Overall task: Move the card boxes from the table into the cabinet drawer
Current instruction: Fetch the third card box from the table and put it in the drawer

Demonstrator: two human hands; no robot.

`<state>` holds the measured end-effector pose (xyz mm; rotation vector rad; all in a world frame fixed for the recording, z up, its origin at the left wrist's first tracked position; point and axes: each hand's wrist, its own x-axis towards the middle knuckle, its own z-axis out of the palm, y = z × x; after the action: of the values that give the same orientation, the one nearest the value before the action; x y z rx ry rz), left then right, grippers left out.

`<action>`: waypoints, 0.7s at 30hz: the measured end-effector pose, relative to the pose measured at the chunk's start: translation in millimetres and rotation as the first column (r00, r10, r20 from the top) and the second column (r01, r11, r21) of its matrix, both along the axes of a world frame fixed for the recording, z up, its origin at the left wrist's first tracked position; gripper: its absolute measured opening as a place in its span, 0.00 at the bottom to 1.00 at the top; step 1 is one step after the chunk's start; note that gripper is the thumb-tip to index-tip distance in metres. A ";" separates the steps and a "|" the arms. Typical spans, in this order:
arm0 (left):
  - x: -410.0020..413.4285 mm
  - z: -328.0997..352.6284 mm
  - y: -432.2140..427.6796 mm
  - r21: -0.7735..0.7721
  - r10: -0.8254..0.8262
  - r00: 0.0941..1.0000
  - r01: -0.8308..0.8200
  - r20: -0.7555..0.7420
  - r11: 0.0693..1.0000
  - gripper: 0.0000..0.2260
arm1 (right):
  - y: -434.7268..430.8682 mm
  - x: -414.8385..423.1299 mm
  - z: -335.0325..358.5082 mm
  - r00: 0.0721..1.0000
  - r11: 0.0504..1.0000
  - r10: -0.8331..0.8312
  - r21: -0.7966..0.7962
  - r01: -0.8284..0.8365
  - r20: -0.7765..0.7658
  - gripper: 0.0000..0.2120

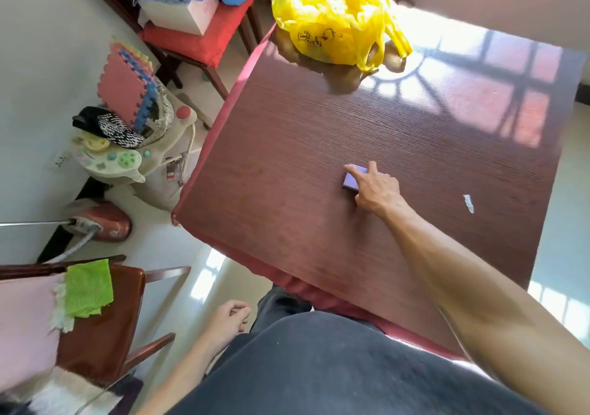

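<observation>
The purple card box (352, 179) lies flat near the middle of the counter (287, 175), directly under the fingers of the right hand (376, 191); its long axis runs from near-left to far-right, and that grip is spread over it, index finger along the far edge and thumb by the near end, touching but not yet closed. The left hand (228, 320) hangs loosely curled and holding nothing, well apart below the counter's near edge. The box's right side is hidden under the fingers, and no cabinet drawer is in view.
</observation>
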<state>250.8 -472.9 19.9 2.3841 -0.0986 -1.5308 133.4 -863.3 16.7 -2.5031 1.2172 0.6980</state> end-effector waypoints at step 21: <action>19.6 -5.3 18.1 0.007 -0.095 0.995 0.095 -0.026 0.995 0.07 | 71.6 -57.4 19.4 0.777 0.854 -0.511 0.320 0.409 0.369 0.32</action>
<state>270.4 -454.8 14.6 2.3971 -0.2033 -1.6065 76.1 -791.7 36.1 -1.9043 1.4010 0.1108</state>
